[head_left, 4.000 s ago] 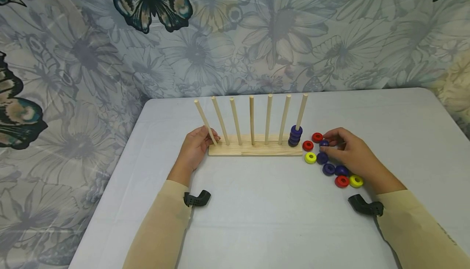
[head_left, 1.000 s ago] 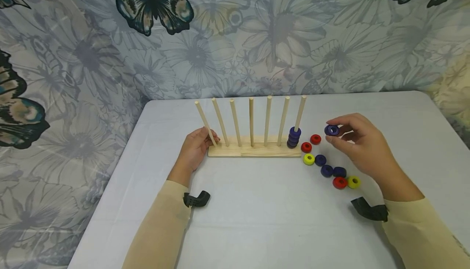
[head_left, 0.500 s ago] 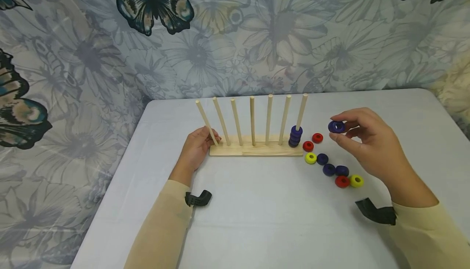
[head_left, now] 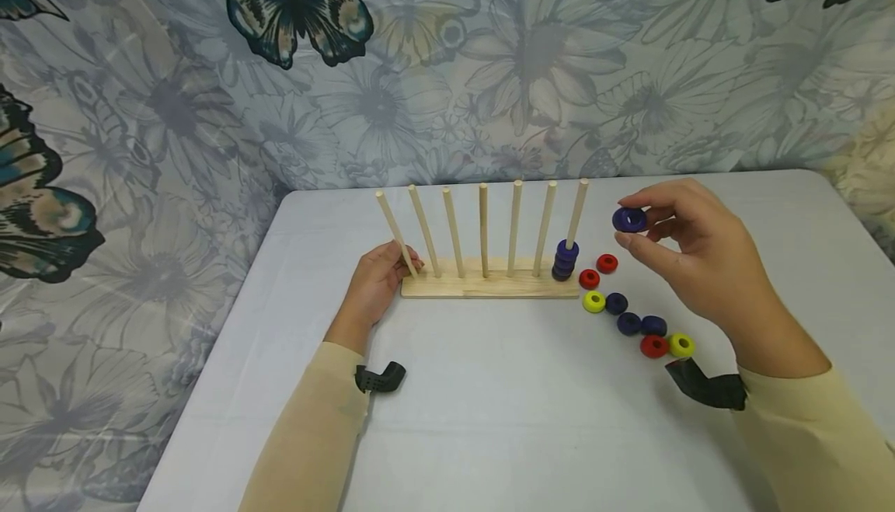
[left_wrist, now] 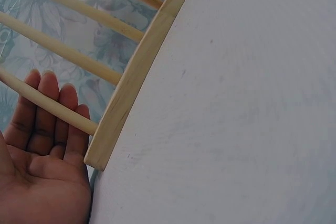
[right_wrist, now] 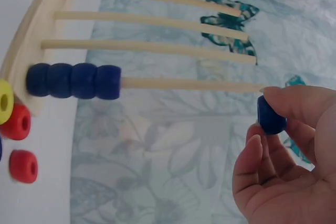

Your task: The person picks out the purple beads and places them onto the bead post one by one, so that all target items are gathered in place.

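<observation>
My right hand (head_left: 706, 256) pinches a dark blue bead (head_left: 629, 220) between thumb and fingers, raised to the right of the rightmost peg (head_left: 577, 213). In the right wrist view the pinched bead (right_wrist: 271, 116) is near that peg's tip. Several blue beads (right_wrist: 73, 81) are stacked at the foot of the same peg. The wooden peg board (head_left: 489, 287) stands upright on the table. At its left end is my left hand (head_left: 374, 279), beside the leftmost peg (head_left: 395, 231). In the left wrist view its fingers (left_wrist: 47, 114) lie extended behind this peg, palm showing.
Loose beads lie right of the board: red ones (head_left: 607, 263), yellow ones (head_left: 593, 301) and blue ones (head_left: 628, 324). The white table (head_left: 489, 419) ends at a wall (head_left: 433, 92) with a flower and butterfly pattern. Both wrists wear black camera mounts (head_left: 381, 378).
My right hand picked a blue bead out of the loose group, lifted it and carried it upward, lately a little left toward the rightmost peg. My left hand stays at the board's left end.
</observation>
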Motion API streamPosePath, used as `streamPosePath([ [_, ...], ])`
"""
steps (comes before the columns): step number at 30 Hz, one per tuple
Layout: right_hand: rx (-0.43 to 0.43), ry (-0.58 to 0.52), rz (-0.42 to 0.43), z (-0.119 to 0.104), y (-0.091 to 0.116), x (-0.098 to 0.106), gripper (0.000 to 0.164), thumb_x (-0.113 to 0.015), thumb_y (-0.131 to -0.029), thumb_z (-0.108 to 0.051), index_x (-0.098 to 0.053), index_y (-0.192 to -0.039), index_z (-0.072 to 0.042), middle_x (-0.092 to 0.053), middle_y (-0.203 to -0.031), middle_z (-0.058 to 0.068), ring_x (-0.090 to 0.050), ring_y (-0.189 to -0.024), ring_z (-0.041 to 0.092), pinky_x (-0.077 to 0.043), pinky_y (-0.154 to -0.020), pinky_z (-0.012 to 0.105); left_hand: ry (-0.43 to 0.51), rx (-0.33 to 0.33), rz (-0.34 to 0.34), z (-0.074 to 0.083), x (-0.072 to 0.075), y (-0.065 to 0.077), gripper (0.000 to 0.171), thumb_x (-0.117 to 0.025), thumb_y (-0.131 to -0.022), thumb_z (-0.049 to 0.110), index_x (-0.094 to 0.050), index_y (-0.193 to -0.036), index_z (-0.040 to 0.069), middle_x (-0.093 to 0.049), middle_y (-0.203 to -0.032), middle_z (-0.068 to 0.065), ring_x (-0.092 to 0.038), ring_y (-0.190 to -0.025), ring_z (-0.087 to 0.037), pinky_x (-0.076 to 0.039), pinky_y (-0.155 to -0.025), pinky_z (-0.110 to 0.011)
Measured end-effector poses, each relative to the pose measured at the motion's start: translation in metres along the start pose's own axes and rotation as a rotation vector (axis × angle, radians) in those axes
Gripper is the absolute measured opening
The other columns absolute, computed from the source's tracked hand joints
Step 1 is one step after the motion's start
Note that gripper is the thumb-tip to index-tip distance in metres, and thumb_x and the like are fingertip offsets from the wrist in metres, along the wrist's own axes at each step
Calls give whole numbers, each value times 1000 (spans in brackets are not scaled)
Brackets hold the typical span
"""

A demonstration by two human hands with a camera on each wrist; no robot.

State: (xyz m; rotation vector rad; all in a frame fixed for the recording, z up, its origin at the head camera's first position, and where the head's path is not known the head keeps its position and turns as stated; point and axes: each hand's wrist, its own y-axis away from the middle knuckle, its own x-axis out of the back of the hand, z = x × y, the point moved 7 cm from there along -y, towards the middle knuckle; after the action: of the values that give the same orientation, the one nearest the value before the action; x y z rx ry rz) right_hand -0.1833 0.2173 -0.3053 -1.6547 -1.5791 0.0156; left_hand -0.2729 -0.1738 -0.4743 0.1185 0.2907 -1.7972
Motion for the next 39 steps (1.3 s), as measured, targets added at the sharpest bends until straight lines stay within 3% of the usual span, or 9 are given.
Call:
streamPosePath([
  [14, 61, -22, 3, -25, -25, -7, 44, -83, -85, 21, -73, -125, 5, -65, -116, 1, -59, -99, 10, -52, -87, 11, 5, -2, 3, 0, 2, -1, 45, -70, -101, 55, -76, -98, 10, -71, -98, -7, -70, -101, -20, -56, -96, -33],
  [20, 69, -19, 4, -31, -36, -12, 41, -84, -86, 18, -74, -124, 5, -65, -114, -4, -60, -98, 10, -51, -86, 12, 9, 0, 11, 0, 2, 0, 44, -69, -103, 52, -76, -98, 9, -71, -100, -9, -70, -100, -19, -56, -95, -33],
  [30, 54, -58, -3, -29, -48, -17, 39, -83, -88, 16, -75, -124, 4, -63, -112, -7, -61, -96, 13, -52, -85, 14, 7, 17, 10, 1, 1, 1, 49, -71, -98, 58, -75, -99, 9, -70, -101, -6, -70, -100, -19, -57, -96, -32],
  [39, 36, -45, -27, -22, -52, -23, 39, -82, -89, 15, -74, -125, 4, -64, -113, 3, -60, -98, 11, -51, -85, 13, 20, 23, 13, 0, 1, 0, 46, -70, -101, 54, -76, -98, 8, -71, -100, -7, -70, -99, -19, -57, -95, -32],
])
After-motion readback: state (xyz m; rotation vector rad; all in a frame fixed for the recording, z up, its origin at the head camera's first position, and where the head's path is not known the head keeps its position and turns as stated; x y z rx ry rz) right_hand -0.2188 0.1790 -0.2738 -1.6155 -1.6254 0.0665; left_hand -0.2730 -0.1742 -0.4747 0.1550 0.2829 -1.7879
